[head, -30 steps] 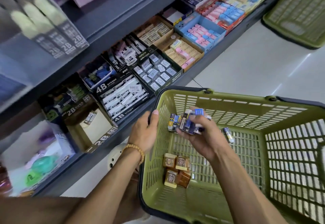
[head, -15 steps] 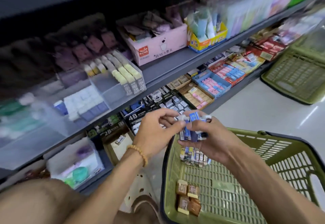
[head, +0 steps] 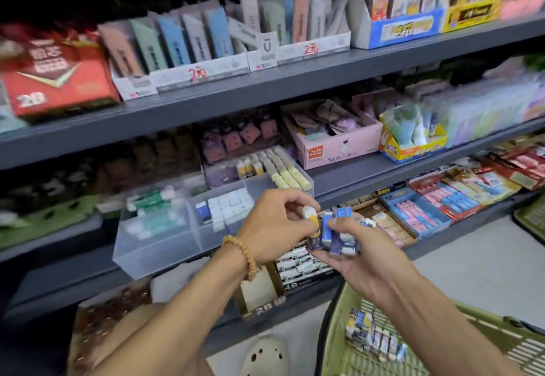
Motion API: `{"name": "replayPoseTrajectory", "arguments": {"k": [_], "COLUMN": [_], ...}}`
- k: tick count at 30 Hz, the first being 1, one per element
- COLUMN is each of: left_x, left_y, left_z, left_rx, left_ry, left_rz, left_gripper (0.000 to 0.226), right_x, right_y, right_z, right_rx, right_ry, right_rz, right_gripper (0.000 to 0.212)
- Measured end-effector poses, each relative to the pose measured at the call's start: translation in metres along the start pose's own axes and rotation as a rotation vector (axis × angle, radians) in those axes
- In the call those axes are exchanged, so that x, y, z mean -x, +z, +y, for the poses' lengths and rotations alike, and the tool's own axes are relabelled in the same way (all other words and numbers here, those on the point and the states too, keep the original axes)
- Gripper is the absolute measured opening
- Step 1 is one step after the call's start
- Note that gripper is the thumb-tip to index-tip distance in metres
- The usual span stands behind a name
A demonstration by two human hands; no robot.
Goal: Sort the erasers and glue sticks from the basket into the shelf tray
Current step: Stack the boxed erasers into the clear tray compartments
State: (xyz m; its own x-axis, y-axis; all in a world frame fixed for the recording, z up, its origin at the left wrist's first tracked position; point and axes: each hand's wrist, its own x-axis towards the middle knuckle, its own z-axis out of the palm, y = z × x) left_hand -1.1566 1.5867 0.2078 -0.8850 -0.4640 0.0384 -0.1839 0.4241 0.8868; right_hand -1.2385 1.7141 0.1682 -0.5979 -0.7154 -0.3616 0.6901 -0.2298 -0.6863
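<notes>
Right hand [head: 358, 253]: cradles a bunch of small blue-and-white glue sticks [head: 336, 235], fingers curled round them.
Left hand [head: 274, 228]: pinches one white-capped stick [head: 310, 217] from the bunch.
Clear plastic compartment tray [head: 165, 246]: on the grey shelf, just beyond the hands.
Green slatted plastic basket [head: 339, 343]: lower right, more sticks inside.

Hands held together at centre, in front of shelf unit [head: 265, 92]. Bundle of glue sticks [head: 333, 234] cupped in right hand [head: 362, 254]; one stick pinched at its left edge by left hand [head: 274, 228]. Clear tray [head: 159, 246] set on mid shelf, just behind and left of left hand; sticks stored inside in compartments. Eraser boxes [head: 415, 213] ranged on lower shelf, to the right of hands. Basket [head: 339, 331] placed on floor at lower right, under right forearm; row of glue sticks [head: 374, 336] lying inside, near its left wall
</notes>
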Motion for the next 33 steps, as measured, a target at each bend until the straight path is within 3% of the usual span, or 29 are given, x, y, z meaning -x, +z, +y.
{"name": "replayPoseTrajectory", "arguments": {"k": [5, 9, 12, 18, 22, 26, 33], "left_x": [-0.005, -0.024, -0.045, -0.072, -0.078, -0.079, -0.093], "left_y": [-0.018, -0.044, -0.066, -0.081, -0.075, -0.078, -0.099], "left_z": [-0.005, -0.005, -0.002, -0.011, -0.019, -0.023, -0.035], "left_rx": [0.087, 0.123, 0.073, -0.094, -0.180, -0.249, -0.266], "left_ry": [-0.037, -0.001, 0.040, -0.002, 0.002, -0.006, -0.043], "left_rz": [0.002, 0.157, 0.241, 0.225, 0.097, 0.073, 0.388], "left_gripper": [0.023, 0.023, 0.021, 0.017, 0.018, 0.018, 0.022], "right_x": [-0.012, -0.025, -0.031, -0.039, -0.044, -0.048, -0.051], "right_y": [0.004, 0.001, 0.000, -0.007, -0.013, -0.013, -0.009], "right_z": [0.011, 0.005, -0.010, -0.029, -0.032, -0.032, -0.026], "right_rx": [-0.076, -0.060, 0.022, 0.187, 0.203, 0.202, 0.199], "right_ry": [0.061, 0.033, -0.021, -0.067, -0.060, -0.063, -0.071], "right_rz": [0.105, 0.178, 0.179, 0.214, 0.246, 0.227, 0.209], "right_gripper": [0.015, 0.029, 0.024, 0.024, 0.026, 0.024, 0.022]}}
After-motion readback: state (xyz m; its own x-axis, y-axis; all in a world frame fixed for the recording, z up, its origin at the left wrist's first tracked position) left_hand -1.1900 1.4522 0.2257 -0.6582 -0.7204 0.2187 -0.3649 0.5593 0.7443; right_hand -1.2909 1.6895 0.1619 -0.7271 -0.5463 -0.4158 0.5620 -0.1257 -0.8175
